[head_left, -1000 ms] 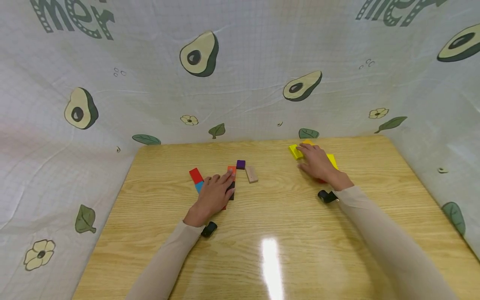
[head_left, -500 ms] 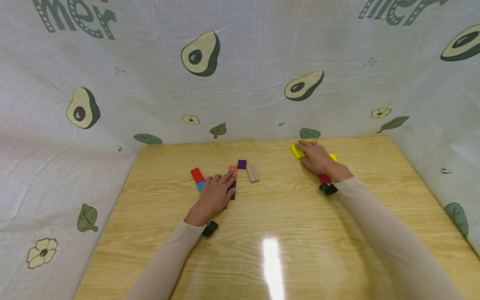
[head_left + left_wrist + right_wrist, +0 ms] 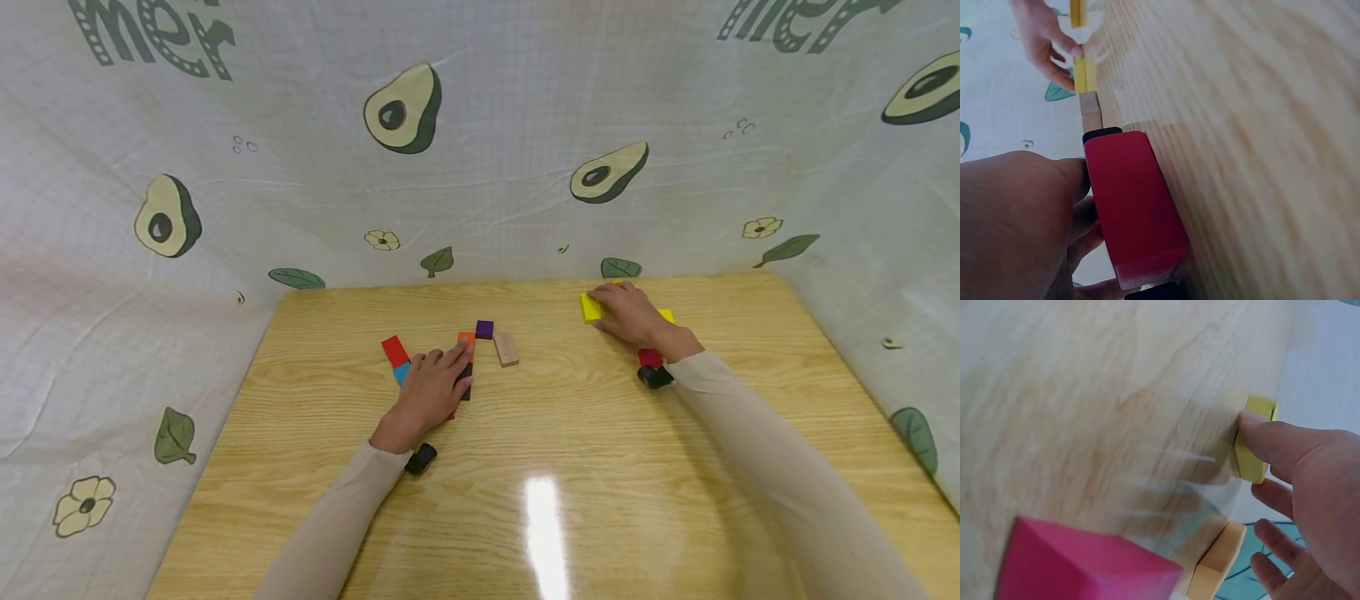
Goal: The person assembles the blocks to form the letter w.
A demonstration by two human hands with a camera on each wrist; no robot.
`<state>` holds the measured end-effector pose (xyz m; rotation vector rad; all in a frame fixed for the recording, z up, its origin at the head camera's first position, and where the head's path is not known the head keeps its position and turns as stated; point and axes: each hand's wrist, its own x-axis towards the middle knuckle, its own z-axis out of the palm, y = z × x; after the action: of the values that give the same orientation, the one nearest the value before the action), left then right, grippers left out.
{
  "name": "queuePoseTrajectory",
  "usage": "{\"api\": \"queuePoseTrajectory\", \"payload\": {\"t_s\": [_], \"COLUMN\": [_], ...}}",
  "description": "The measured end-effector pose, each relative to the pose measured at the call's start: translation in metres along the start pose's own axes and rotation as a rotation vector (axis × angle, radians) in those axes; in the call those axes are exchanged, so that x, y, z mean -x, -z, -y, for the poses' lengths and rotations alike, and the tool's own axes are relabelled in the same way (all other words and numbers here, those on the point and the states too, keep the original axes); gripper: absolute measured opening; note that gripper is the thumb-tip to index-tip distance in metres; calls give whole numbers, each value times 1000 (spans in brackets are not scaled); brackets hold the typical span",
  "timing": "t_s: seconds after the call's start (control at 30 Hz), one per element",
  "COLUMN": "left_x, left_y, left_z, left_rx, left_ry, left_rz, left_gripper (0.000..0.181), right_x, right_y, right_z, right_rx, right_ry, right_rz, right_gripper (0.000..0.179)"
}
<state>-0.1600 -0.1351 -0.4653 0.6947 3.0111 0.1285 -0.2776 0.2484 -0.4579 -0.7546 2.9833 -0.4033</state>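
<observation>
My right hand (image 3: pixel 633 315) pinches a flat yellow block (image 3: pixel 591 307) at the back right of the table. In the right wrist view the thumb lies on this block's near face, with a finger at its far side. My left hand (image 3: pixel 426 390) rests over a group of blocks at centre left. Its index finger touches an orange block (image 3: pixel 467 338) and its thumb lies by a black block (image 3: pixel 467 384). A red block (image 3: pixel 395 351) and a blue block (image 3: pixel 402 372) show left of this hand. In the left wrist view a red block (image 3: pixel 1135 206) stands close beside the fingers.
A purple block (image 3: pixel 484 329) and a plain wooden block (image 3: pixel 506 349) lie right of the left hand. Near the right wrist are a crimson block (image 3: pixel 650 358), another yellow block (image 3: pixel 667 316) and an orange block (image 3: pixel 1216 559). A patterned cloth (image 3: pixel 495 150) borders the table (image 3: pixel 480 517).
My right hand has shifted its thumb onto the near edge of the yellow block, and the block has turned straighter. The left hand stays in place.
</observation>
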Motion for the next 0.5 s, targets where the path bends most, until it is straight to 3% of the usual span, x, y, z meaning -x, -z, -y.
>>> {"api": "queuePoseTrajectory", "payload": {"t_s": [0.27,0.5], "left_x": [1,2], "left_y": [0,0], "left_z": [0,0], "left_rx": [-7,-8], "left_ry": [-3,-7], "left_rz": [-4,-14], "left_gripper": [56,55], "right_x": [4,9], "right_y": [-2,-3], "right_z": [11,37], "right_rx": [-6,-58], "right_ry": [22,47], "right_rz": [-28,-34], "right_gripper": [58,59]}}
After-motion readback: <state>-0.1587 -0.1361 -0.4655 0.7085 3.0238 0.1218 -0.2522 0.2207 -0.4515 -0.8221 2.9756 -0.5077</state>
